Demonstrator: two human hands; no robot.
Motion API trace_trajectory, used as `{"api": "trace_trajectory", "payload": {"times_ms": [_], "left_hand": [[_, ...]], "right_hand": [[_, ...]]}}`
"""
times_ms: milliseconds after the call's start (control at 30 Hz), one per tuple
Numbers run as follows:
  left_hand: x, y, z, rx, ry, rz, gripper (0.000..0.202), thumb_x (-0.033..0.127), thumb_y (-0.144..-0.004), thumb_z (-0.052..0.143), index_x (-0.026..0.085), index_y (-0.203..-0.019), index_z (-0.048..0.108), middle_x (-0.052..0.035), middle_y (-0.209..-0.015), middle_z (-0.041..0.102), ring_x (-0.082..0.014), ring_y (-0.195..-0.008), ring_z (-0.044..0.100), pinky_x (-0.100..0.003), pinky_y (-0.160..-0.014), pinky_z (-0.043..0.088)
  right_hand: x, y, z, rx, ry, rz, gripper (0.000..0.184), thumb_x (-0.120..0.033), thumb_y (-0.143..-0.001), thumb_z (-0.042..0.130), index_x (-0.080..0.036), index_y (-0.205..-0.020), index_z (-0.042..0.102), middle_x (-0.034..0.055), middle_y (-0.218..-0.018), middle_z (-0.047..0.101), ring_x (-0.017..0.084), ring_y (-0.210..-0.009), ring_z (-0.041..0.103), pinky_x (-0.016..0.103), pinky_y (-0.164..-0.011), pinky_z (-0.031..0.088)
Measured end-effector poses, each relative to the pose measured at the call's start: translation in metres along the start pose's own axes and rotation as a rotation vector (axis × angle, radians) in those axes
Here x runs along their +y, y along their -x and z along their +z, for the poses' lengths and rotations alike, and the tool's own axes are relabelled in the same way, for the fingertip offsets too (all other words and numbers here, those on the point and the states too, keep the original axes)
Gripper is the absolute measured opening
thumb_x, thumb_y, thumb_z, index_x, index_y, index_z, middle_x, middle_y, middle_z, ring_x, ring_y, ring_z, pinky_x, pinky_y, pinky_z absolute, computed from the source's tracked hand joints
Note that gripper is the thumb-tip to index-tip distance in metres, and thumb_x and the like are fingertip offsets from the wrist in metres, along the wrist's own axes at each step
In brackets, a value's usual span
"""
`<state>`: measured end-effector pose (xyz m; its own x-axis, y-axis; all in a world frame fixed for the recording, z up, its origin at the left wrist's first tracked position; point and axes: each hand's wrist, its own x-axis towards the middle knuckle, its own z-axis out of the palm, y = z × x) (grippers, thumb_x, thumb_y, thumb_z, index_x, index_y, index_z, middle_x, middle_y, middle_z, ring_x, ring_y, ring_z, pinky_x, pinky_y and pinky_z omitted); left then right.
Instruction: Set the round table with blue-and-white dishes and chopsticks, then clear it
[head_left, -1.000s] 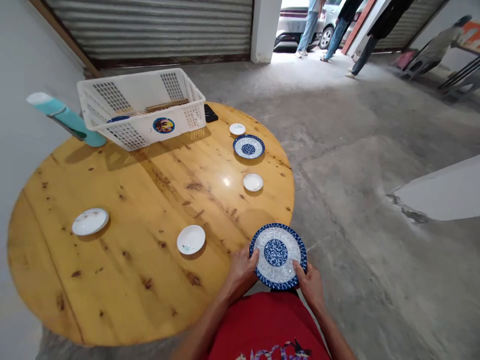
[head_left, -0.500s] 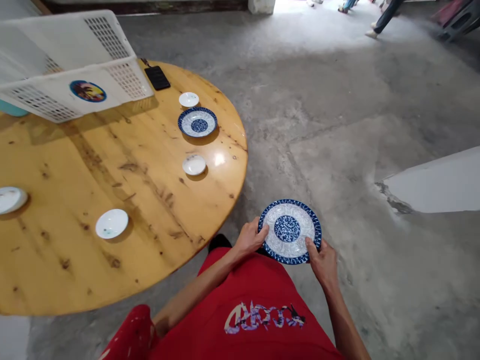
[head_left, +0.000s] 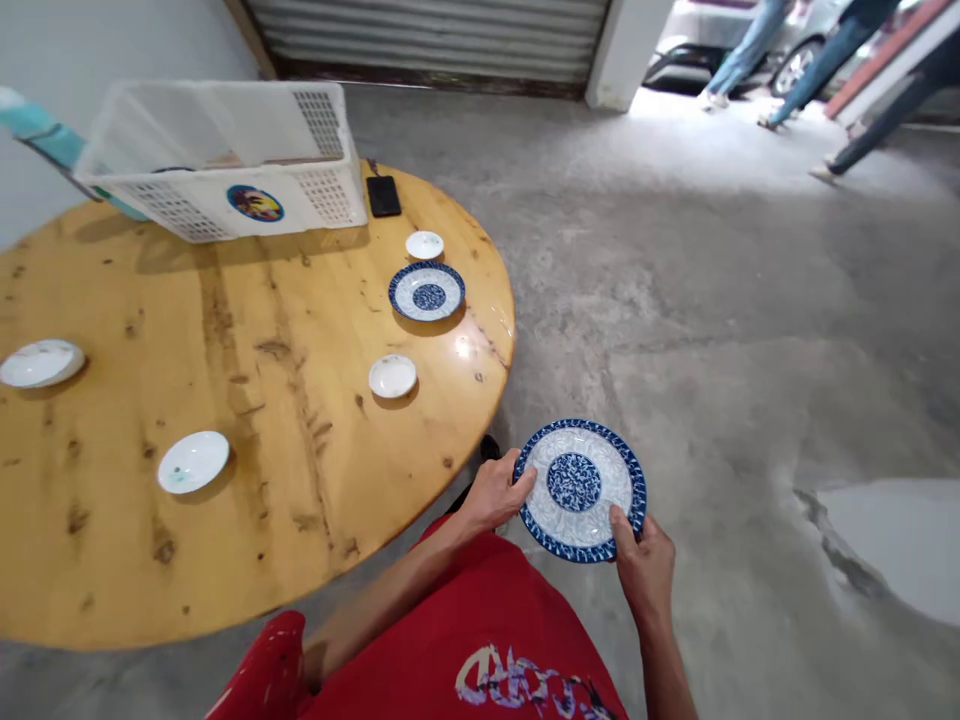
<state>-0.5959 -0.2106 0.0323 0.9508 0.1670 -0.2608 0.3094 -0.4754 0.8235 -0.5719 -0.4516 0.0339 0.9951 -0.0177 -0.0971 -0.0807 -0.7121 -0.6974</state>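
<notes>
A round plate [head_left: 574,483] with a blue patterned rim and centre is held between both hands, over the floor just off the table's edge. My left hand [head_left: 499,490] grips its left rim, thumb on top. On the lower right rim, my right hand [head_left: 645,560] is closed with its thumb across the top; the other fingers are mostly hidden underneath. A similar blue and white plate [head_left: 427,292] lies on the wooden table [head_left: 300,520], between a small white dish [head_left: 424,245] behind it and another white dish [head_left: 392,377] in front.
A white plastic basket [head_left: 225,190] stands at the table's back, beside a black phone [head_left: 384,196]. White bowls [head_left: 193,462] sit to the left. A white pillar base [head_left: 900,540] rises from the floor at right. Several people's legs [head_left: 817,65] show near the doorway.
My view has tilted up and swung, bringing more of the basket, the shutter and the doorway into sight. Both hands keep hold of the plate.
</notes>
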Motion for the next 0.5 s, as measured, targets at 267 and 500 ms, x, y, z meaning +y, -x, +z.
{"api": "trace_trajectory", "payload": {"times_ms": [267, 500], "left_hand": [[-0.006, -0.102, -0.071, 0.367, 0.102, -0.172, 0.022, 0.037, -0.092, 0.045, 0.02, -0.085, 0.057, -0.0008, -0.069, 0.06, -0.0156, -0.065, 0.057, -0.025, -0.064, 0.037], [-0.029, -0.152, -0.145, 0.569, 0.076, -0.306, 0.021, 0.037, -0.093, 0.044, 0.02, -0.085, 0.055, -0.0018, -0.073, 0.061, -0.0168, -0.068, 0.057, -0.026, -0.065, 0.036]], "right_hand": [[-0.1, -0.177, 0.061, -0.242, 0.013, -0.263, 0.044, -0.058, -0.085, 0.055, -0.017, -0.069, 0.06, 0.0015, -0.061, 0.058, 0.017, -0.059, 0.052, 0.026, -0.056, 0.038], [-0.192, -0.267, 0.148, -0.44, -0.025, -0.472, 0.041, -0.055, -0.084, 0.054, -0.018, -0.066, 0.056, -0.0006, -0.056, 0.053, 0.015, -0.056, 0.047, 0.026, -0.054, 0.035]]}}
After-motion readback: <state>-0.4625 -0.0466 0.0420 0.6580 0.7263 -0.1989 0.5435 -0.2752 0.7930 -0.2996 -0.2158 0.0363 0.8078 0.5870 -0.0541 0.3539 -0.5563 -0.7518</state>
